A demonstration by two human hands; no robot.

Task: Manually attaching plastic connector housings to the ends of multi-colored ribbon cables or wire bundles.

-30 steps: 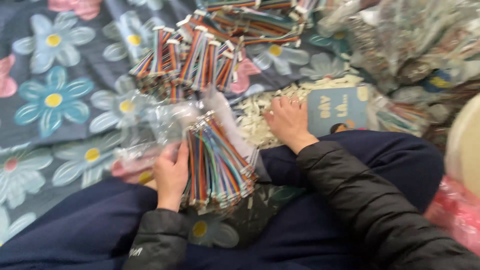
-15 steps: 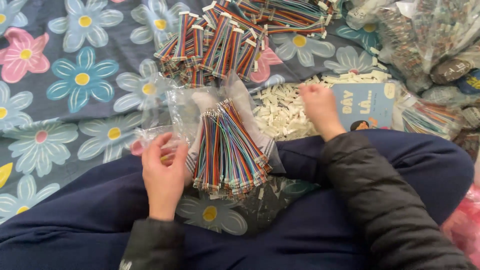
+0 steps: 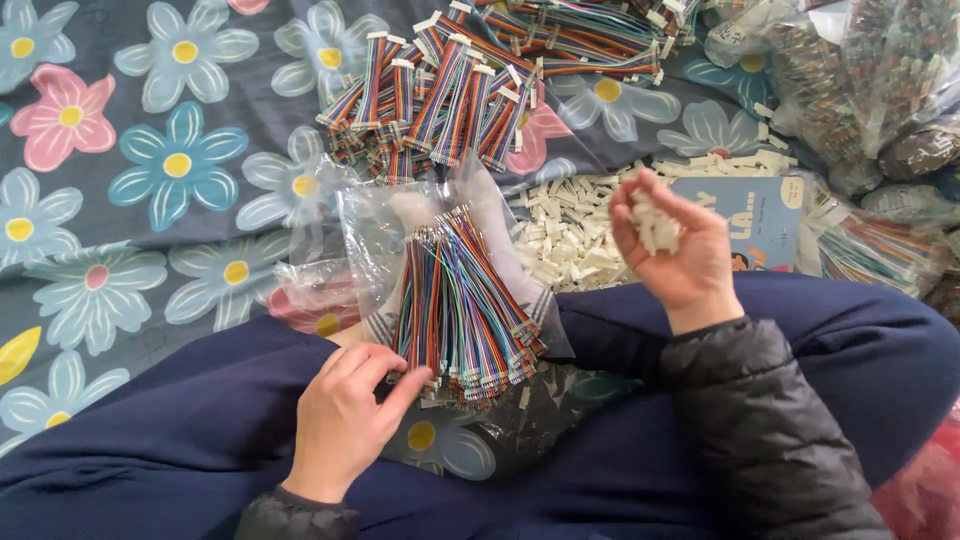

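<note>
My left hand (image 3: 345, 420) rests on my lap with its fingertips touching the near end of a bundle of rainbow-coloured wires (image 3: 460, 300) that lies on a clear plastic bag (image 3: 370, 230). My right hand (image 3: 672, 245) is raised palm up, cupped around several small white plastic connectors (image 3: 655, 228). Just beyond it lies a heap of the same white connectors (image 3: 570, 235) on the floral cloth (image 3: 150, 200). Farther back sits a pile of finished rainbow ribbon cables (image 3: 450, 90) with white ends.
A blue booklet (image 3: 745, 215) lies right of the connector heap. Clear bags of more parts (image 3: 850, 90) crowd the upper right. My crossed legs in dark blue trousers (image 3: 160, 440) fill the bottom. Something pink (image 3: 925, 495) shows at the lower right.
My right hand has lifted off the connector heap and turned palm up with a handful of white connectors. My left hand has shifted to the near end of the wire bundle.
</note>
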